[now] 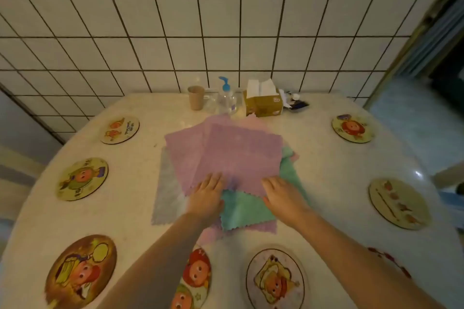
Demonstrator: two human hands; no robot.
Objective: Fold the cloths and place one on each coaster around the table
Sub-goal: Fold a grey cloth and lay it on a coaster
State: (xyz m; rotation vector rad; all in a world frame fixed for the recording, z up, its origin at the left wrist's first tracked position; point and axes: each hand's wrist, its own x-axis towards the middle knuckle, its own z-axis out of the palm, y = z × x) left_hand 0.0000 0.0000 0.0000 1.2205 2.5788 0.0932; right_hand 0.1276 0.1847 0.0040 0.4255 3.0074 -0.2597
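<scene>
A loose pile of square cloths lies in the middle of the round table (326,183). A purple cloth (238,155) is on top, over a green cloth (241,211) and a grey cloth (168,190) at the left. My left hand (208,195) rests on the purple cloth's near edge with its fingers on the fabric. At that same near edge, to the right, is my right hand (281,195). Whether either hand pinches the cloth is unclear. Round picture coasters ring the table, among them one at near centre (275,281), near left (81,271) and right (398,203).
At the table's far edge, against the tiled wall, stand a brown cup (195,98), a clear pump bottle with a blue top (227,98) and a tissue box (263,103). More coasters lie at far left (120,129), left (82,178) and far right (352,128).
</scene>
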